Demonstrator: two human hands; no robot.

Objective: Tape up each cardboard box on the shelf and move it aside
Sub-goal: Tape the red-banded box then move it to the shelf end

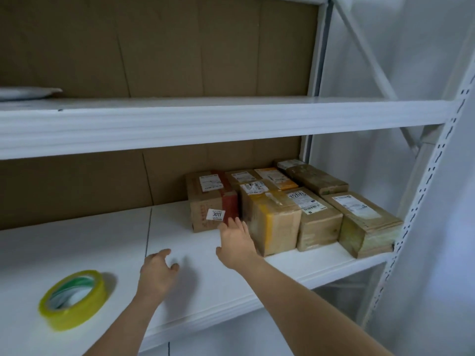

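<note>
The right hand [236, 242], fingers spread and empty, reached nearest the red-taped box [213, 201] just beyond it; the left hand [158, 271] hovered loosely open behind.

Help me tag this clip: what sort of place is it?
Probably a parcel storeroom or small warehouse: white metal shelving, a cluster of labelled cardboard boxes, one numbered 3011, and a roll of packing tape on the shelf.

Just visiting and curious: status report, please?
Both hands empty, right hand reaching for box tagged 3011. Left hand hovering over shelf. Tape roll untouched. Nothing blocking.
</note>
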